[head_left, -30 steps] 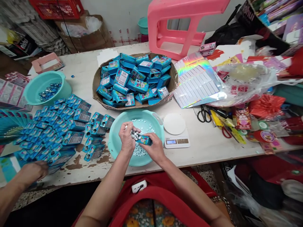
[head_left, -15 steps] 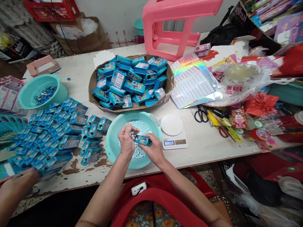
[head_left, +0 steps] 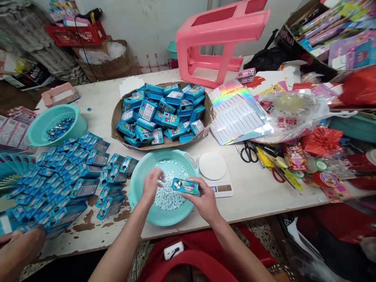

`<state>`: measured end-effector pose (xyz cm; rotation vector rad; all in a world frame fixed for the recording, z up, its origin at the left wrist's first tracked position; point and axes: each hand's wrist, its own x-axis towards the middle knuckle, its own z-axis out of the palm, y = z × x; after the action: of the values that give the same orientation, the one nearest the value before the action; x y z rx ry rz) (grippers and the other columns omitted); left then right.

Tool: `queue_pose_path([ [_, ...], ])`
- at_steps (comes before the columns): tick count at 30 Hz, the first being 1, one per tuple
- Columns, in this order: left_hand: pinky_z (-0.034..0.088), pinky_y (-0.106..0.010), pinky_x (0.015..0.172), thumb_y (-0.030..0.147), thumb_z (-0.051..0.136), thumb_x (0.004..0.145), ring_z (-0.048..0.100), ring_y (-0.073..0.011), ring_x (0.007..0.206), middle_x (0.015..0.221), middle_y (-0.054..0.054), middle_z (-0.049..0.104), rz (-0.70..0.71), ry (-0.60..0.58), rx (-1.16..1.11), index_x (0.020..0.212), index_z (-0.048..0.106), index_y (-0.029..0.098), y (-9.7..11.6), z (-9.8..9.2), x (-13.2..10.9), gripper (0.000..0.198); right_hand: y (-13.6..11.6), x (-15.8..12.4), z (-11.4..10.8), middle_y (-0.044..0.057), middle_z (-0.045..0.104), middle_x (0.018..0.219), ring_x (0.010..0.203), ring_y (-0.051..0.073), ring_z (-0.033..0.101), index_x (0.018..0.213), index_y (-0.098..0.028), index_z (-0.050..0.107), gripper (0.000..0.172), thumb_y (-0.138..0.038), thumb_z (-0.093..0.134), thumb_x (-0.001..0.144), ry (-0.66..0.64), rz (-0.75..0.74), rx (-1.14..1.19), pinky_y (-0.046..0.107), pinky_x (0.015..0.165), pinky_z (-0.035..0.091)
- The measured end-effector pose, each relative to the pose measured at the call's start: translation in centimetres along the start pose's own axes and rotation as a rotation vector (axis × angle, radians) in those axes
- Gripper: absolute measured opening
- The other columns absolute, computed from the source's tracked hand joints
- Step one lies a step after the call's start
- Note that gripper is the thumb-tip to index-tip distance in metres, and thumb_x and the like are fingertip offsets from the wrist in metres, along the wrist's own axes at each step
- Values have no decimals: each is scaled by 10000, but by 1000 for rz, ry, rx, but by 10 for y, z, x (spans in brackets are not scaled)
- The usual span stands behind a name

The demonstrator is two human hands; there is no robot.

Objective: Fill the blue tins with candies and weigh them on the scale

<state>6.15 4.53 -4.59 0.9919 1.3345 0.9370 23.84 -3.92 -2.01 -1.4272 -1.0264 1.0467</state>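
My right hand [head_left: 205,197] grips a small blue box [head_left: 188,187] above the right side of a turquoise bowl [head_left: 138,207]. White pieces show in the round hole at the box's left end. Over the bowl's left part is my left hand [head_left: 151,186], its fingers loosely bent and apart, slightly blurred, with nothing visible in them. Many small pale candy pieces [head_left: 169,197] lie in the bowl below both hands. Just right of the bowl stands a white kitchen scale [head_left: 213,166], its display partly hidden by my right hand.
A cardboard tray [head_left: 116,135] piled with blue boxes is behind the bowl. Rows of blue boxes [head_left: 67,172] stand left, near another person's hand [head_left: 29,243]. A second turquoise bowl [head_left: 80,127], a pink stool [head_left: 188,43], shiny sticker sheets [head_left: 235,113] and scissors [head_left: 249,152] surround the area.
My left hand has drawn away from the box and no longer shows white pieces. The box in my right hand has moved right and turned its hole into clearer view. The camera view has shifted.
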Motion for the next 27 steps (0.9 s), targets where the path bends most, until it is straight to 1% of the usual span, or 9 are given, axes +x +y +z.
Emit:
queue_pose_path([
  [2, 480, -309, 702, 445, 650, 695, 600, -205, 803, 846, -54, 629, 101, -175, 389, 781, 643, 213, -8, -9, 9, 247, 0, 3, -22, 43, 619, 1007, 954, 215, 596, 980, -219, 626, 368, -295, 775, 652, 53, 10, 3, 354, 857, 477],
  [4, 447, -367, 855, 402, 617, 741, 578, -245, 966, 1002, -72, 634, 275, -222, 620, 901, 664, 241, -2, -12, 29, 232, 6, 11, -44, 43, 628, 982, 893, 207, 609, 997, -215, 607, 380, -308, 763, 664, 153, 46, 13, 355, 815, 496],
  [8, 386, -409, 946, 271, 496, 831, 504, -270, 1102, 1157, -106, 574, 613, 8, 865, 1126, 599, 240, 39, 15, 107, 314, 36, 42, -79, 34, 631, 901, 813, 196, 606, 981, -193, 581, 418, -359, 760, 642, 392, 40, -46, 363, 773, 500],
  [12, 302, -528, 985, 96, 471, 792, 216, -350, 1332, 1461, -134, 299, 601, 28, 1228, 1333, 438, 221, 66, 61, 189, 556, 68, 70, -93, 41, 618, 925, 868, 206, 593, 983, -175, 574, 407, -400, 718, 674, 412, 2, -136, 394, 819, 484],
  [15, 309, -563, 954, 60, 376, 825, 210, -349, 1333, 1480, -133, 275, 562, -63, 1337, 1338, 429, 224, 68, 79, 223, 541, 76, 73, -100, 89, 580, 1108, 1051, 240, 548, 1113, -180, 535, 470, -382, 687, 716, 380, -49, -225, 448, 919, 442],
  [18, 328, -516, 957, 122, 375, 853, 353, -331, 1245, 1393, -148, 410, 642, -79, 1254, 1263, 504, 190, 68, 77, 228, 435, 65, 60, -107, 129, 448, 1306, 1239, 267, 411, 1257, -196, 443, 615, -346, 700, 719, 431, -172, -373, 498, 1018, 355],
  [22, 385, -406, 933, 286, 533, 815, 517, -264, 1067, 1146, -121, 587, 700, -15, 808, 1105, 585, 178, 74, 52, 201, 313, 42, 40, -107, 126, 484, 1250, 1204, 262, 442, 1210, -209, 499, 453, -304, 638, 789, 481, -236, -483, 506, 992, 386],
  [24, 452, -345, 835, 346, 621, 754, 581, -212, 926, 1039, -84, 617, 575, -11, 452, 1053, 586, 188, 77, 36, 175, 340, 33, 34, -99, 116, 518, 1196, 1160, 257, 478, 1165, -218, 535, 369, -281, 614, 810, 456, -256, -485, 501, 969, 411],
  [27, 498, -280, 698, 349, 714, 668, 610, -161, 800, 960, -54, 632, 261, -124, -71, 1072, 559, 196, 75, 19, 128, 459, 22, 33, -80, 101, 552, 1155, 1132, 254, 505, 1138, -228, 551, 327, -250, 607, 816, 389, -313, -453, 506, 974, 410],
])
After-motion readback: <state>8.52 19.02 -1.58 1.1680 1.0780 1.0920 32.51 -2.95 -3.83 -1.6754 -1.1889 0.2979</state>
